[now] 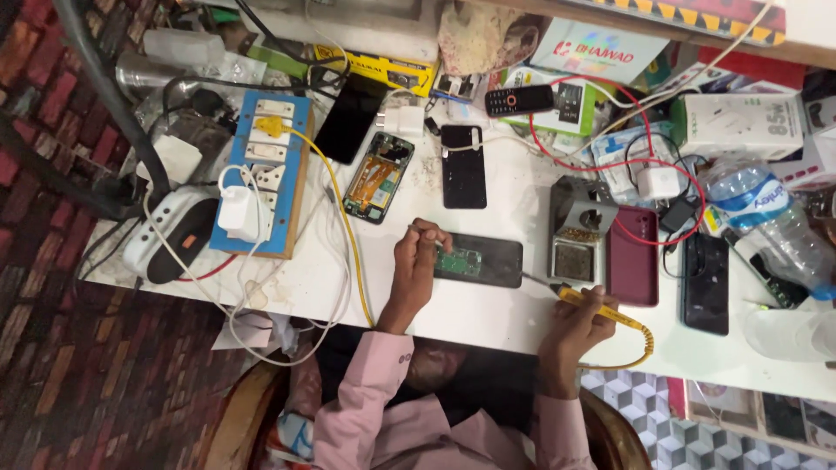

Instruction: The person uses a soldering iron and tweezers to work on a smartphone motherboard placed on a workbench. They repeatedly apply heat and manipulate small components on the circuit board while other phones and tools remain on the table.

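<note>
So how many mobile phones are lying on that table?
7, maybe more hidden: black one, gutted one, black one, keypad one, one under the left hand, maroon one, black one.

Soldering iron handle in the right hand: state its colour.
Yellow; the soldering iron in the right hand shows best in the head view.
</note>
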